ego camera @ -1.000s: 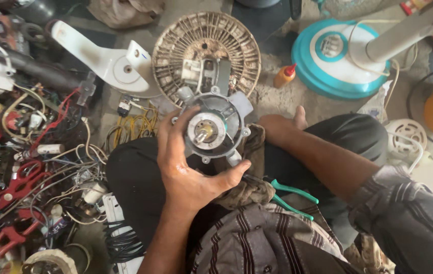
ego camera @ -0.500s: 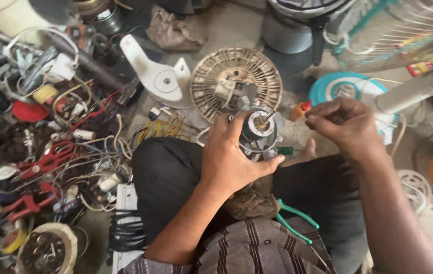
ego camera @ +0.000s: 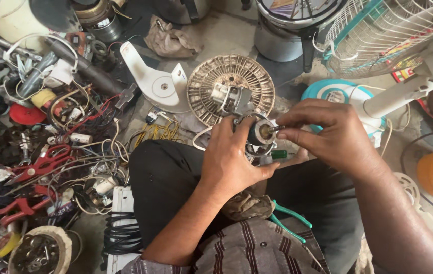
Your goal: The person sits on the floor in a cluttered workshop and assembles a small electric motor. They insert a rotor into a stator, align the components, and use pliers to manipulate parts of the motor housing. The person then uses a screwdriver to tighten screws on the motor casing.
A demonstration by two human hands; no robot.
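The left hand (ego camera: 229, 162) grips the motor (ego camera: 261, 137) while the right hand (ego camera: 328, 133) pinches its shaft (ego camera: 273, 129), the grille (ego camera: 229, 89) already off.

A dusty round fan grille (ego camera: 229, 86) lies on the floor beside a white plastic bracket (ego camera: 156, 81). Red-handled pliers (ego camera: 44, 162) sit in a tangle of wires (ego camera: 100, 152) on the left. A teal fan base (ego camera: 338, 96) stands right, with green-handled pliers (ego camera: 290, 220) near the lap.
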